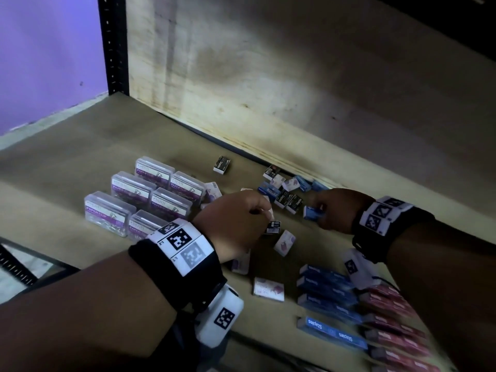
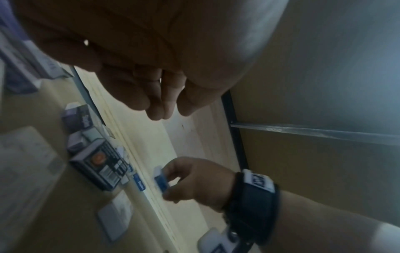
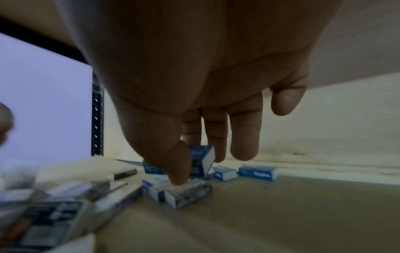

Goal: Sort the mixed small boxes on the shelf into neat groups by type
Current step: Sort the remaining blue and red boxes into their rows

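Note:
On the brown shelf board, my right hand pinches a small blue staples box just off the surface. The right wrist view shows the same blue box between thumb and fingers of that hand; the left wrist view shows it too. My left hand hovers with loosely curled fingers that hold nothing, just above a small black box. A mixed pile of small blue, black and white boxes lies by the back wall.
Several clear paper clip cases stand grouped at the left. Blue staples boxes and red boxes lie in rows at the front right. White-and-purple boxes lie loose in the middle. A lone black box sits farther back.

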The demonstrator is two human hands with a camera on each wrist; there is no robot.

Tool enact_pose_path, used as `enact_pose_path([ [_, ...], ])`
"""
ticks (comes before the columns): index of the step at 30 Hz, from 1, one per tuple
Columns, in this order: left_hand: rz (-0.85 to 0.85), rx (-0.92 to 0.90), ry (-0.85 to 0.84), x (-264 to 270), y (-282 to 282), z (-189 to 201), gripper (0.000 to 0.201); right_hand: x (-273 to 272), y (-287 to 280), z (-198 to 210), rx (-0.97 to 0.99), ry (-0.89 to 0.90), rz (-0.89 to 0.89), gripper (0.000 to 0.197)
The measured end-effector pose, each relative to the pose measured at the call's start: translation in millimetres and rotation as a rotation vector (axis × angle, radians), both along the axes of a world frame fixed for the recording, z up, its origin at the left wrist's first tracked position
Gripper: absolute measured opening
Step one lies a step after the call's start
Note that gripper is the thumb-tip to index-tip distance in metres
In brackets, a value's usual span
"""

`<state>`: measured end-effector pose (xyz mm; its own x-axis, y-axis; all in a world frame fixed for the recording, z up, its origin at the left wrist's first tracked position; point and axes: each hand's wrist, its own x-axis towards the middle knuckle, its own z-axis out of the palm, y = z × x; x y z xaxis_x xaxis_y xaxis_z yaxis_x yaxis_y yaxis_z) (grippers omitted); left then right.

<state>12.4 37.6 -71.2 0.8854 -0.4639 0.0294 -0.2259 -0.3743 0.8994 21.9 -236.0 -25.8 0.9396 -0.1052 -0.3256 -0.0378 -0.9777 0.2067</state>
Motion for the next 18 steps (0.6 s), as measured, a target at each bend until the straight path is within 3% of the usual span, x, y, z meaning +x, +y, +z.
enact_pose_path([
  [3,-0.021,0.014,-0.034,-4.2,1.9,5.0,0.026,-16.1,5.5,11.3,0.07,-0.114,-0.009,0.025],
  [13,-0.012,0.138,-0.046,-13.1,-0.9,11.9,0.012,-92.5,37.8,33.4,0.279,-0.314,-0.06,0.046],
  [18,-0.025,0.184,-0.061,-20.4,-6.8,10.9,0.017,-128.3,46.1,35.2,0.309,-0.425,-0.048,0.05],
])
